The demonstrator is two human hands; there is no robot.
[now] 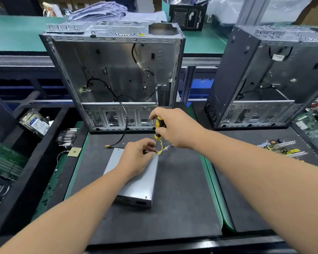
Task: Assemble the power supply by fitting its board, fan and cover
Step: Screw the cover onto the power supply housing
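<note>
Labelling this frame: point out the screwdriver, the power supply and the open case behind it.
screwdriver (158,123): head view, yellow-black handle.
power supply (138,186): head view, grey top cover.
open case (117,74): head view, inner back panel.

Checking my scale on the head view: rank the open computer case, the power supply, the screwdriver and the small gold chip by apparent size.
1. Open computer case
2. Power supply
3. Screwdriver, partly hidden by the right hand
4. Gold chip

The power supply lies nearer the camera, yet looks smaller than the case.

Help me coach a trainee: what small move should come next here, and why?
Probably turn the screwdriver to seat the screw: the right hand holds it upright at the power supply cover's far corner, while the left hand steadies it there.
</note>
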